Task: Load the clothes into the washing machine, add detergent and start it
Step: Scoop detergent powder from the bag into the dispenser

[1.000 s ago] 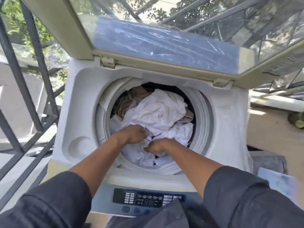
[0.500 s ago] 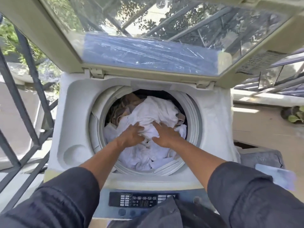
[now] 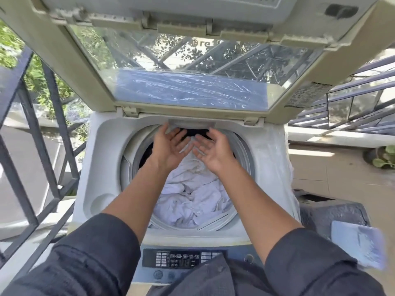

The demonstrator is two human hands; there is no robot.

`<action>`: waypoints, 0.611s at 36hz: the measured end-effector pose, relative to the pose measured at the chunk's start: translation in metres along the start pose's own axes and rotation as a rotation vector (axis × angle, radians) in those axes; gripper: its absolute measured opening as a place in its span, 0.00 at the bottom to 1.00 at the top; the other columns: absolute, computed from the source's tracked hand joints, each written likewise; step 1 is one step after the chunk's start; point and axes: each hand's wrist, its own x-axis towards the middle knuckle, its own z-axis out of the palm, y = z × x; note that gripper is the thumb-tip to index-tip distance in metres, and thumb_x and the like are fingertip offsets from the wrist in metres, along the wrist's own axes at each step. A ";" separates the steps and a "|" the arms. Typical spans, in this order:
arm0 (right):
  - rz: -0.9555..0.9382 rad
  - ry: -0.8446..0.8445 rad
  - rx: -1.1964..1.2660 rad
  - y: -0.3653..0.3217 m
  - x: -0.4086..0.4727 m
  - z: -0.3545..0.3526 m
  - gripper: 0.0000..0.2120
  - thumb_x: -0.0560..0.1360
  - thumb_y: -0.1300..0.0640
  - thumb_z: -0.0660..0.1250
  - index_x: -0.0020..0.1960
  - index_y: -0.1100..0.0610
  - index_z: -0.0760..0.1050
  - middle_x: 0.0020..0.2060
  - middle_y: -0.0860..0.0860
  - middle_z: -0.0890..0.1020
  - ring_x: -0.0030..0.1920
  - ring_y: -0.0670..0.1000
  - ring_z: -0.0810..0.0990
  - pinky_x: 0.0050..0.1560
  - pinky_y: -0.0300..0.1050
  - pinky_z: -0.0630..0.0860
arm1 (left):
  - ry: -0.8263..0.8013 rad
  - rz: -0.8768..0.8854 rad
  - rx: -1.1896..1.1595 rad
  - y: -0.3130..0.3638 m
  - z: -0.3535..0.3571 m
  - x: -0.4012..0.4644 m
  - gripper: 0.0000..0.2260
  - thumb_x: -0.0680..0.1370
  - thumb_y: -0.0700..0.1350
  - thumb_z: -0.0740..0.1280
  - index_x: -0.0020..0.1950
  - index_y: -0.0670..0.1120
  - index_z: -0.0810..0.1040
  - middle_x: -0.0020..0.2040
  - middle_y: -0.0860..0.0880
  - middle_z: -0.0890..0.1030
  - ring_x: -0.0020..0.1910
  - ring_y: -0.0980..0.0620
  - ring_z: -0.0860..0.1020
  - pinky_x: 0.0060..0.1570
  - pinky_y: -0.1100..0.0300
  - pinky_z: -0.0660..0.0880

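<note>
- Both hands are up over the back of the drum, palms turned upward and fingers spread loose; the left hand [image 3: 168, 146] and the right hand [image 3: 211, 150] hold nothing, and hover close together without touching
- The clothes [image 3: 192, 199], mostly white cloth, lie heaped inside the drum of the washing machine [image 3: 102, 167], filling its near half; a dark gap shows at the far side, behind the fingers
- The lid [image 3: 192, 88] is propped fully open above, and the control panel [image 3: 177, 258] sits at the front edge, just beyond the dark sleeves
- To my eye the loading looks about done, so the sensible thing is a last check: nothing should hang over the drum rim, and the pile is better left loose than packed
- I would push a little of that white heap back into the dark gap so the load sits evenly
- Detergent comes next by my reckoning; I can't pick out a bottle or packet for certain, though a pale bluish flat thing [image 3: 359, 244] lies blurred at the right
- The lid wants closing before any button is pressed
</note>
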 end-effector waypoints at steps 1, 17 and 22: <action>-0.005 0.011 0.075 -0.004 -0.001 0.003 0.14 0.82 0.49 0.65 0.62 0.56 0.73 0.60 0.58 0.82 0.61 0.57 0.80 0.58 0.53 0.75 | -0.008 0.008 -0.065 0.002 0.005 -0.002 0.28 0.84 0.61 0.61 0.75 0.43 0.72 0.71 0.43 0.78 0.68 0.42 0.77 0.69 0.43 0.75; -0.029 -0.025 0.277 -0.006 0.000 0.004 0.23 0.78 0.46 0.64 0.70 0.54 0.72 0.64 0.61 0.79 0.64 0.59 0.78 0.70 0.58 0.70 | 0.006 0.040 -0.324 0.001 0.019 -0.013 0.34 0.80 0.64 0.66 0.77 0.43 0.68 0.66 0.39 0.76 0.61 0.39 0.80 0.66 0.44 0.76; -0.026 -0.044 0.274 -0.004 -0.001 0.002 0.25 0.78 0.44 0.64 0.72 0.54 0.71 0.65 0.61 0.79 0.65 0.59 0.77 0.69 0.58 0.71 | -0.032 0.040 -0.331 -0.001 0.018 -0.018 0.37 0.78 0.65 0.68 0.79 0.44 0.66 0.72 0.40 0.74 0.71 0.39 0.76 0.73 0.44 0.72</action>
